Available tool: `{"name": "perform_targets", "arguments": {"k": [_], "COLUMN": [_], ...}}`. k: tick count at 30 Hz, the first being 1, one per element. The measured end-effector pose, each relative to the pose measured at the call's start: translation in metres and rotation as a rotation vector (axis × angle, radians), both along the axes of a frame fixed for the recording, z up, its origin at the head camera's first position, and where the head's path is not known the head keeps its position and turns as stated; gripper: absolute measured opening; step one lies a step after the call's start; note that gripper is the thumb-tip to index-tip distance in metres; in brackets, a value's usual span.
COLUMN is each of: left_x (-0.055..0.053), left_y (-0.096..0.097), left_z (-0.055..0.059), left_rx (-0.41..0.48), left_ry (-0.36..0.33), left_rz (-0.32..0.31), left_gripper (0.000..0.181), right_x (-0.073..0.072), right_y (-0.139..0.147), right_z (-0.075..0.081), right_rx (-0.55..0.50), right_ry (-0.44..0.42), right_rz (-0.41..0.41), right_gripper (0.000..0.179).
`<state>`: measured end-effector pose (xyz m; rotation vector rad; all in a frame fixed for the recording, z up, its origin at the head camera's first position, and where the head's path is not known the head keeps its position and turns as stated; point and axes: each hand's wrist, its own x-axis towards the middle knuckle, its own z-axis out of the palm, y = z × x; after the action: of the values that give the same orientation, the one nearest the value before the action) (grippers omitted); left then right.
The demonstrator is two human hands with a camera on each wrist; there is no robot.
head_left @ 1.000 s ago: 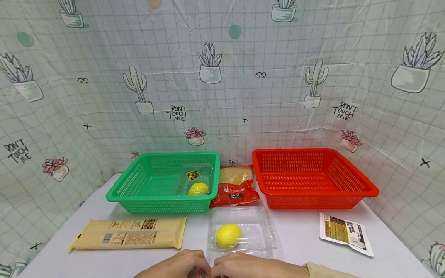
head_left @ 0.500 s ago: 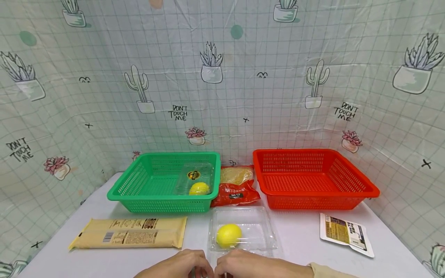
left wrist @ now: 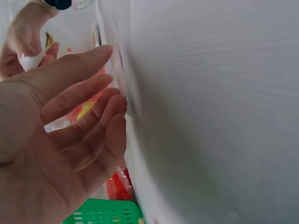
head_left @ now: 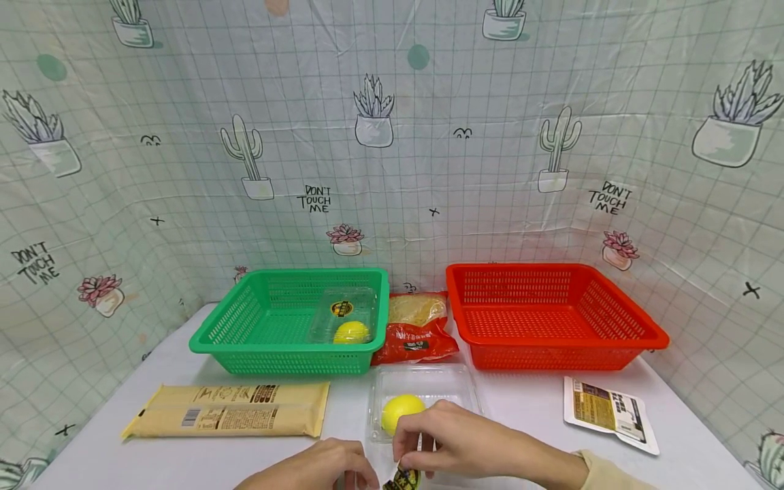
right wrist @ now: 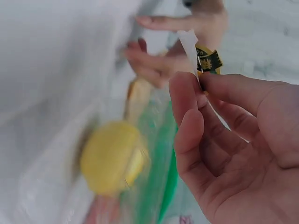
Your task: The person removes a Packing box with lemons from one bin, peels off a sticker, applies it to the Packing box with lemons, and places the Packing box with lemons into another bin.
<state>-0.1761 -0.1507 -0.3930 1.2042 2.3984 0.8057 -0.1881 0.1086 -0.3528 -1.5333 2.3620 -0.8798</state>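
My right hand point(head_left: 456, 439) pinches a black-and-yellow sticker point(head_left: 405, 478) between thumb and fingertip. In the right wrist view the sticker's white side point(right wrist: 188, 44) curls up beside the printed face. That hand is in front of an open clear plastic box point(head_left: 450, 382), overlapping its near right part. A yellow lemon point(head_left: 399, 412) lies in the box's left half. My left hand point(head_left: 318, 465) is low at the front, left of the sticker. In the left wrist view its fingers point(left wrist: 77, 65) are loosely bent beside the tabletop, with nothing between them.
Behind stand a green basket point(head_left: 282, 348), with a stickered clear box point(head_left: 324, 327) and lemon point(head_left: 352, 333) inside, and a red basket point(head_left: 557, 342). Between them lies a red food bag point(head_left: 416, 333). A long tan package point(head_left: 229, 422) lies left, a white pouch point(head_left: 609, 413) right.
My right hand has risen and moved right, apart from the left hand, bringing the sticker into view between its fingers. My left hand has barely moved.
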Motion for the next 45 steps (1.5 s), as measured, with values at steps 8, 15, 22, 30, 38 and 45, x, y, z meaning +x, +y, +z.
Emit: {"name": "perform_targets", "arguments": {"k": [8, 15, 22, 30, 38, 45], "left_x": [0.002, -0.006, -0.019, -0.036, -0.048, -0.055], "left_y": [0.009, 0.023, 0.042, 0.053, 0.052, 0.052], "left_z": [0.031, 0.037, 0.035, 0.034, 0.03, 0.028], "left_rx": [0.127, 0.357, 0.451, 0.492, 0.521, 0.509], "left_ry": [-0.013, 0.241, 0.258, 0.211, 0.05, -0.061], "left_rz": [0.13, 0.169, 0.207, 0.196, 0.263, 0.34], "left_gripper": [0.019, 0.017, 0.017, 0.012, 0.012, 0.015], "right_x": [-0.016, -0.027, -0.036, -0.041, -0.043, -0.045], "right_y": [0.019, 0.026, 0.027, 0.027, 0.032, 0.037], "right_z": [0.019, 0.024, 0.023, 0.022, 0.018, 0.01], "right_rx": [-0.047, -0.082, -0.074, -0.083, -0.115, -0.159], "right_ry": [-0.018, 0.011, 0.059, 0.087, 0.013, -0.04], "right_rz": [-0.123, -0.184, -0.237, -0.24, -0.31, -0.338], "right_gripper": [0.005, 0.011, 0.019, 0.023, 0.043, 0.022]}}
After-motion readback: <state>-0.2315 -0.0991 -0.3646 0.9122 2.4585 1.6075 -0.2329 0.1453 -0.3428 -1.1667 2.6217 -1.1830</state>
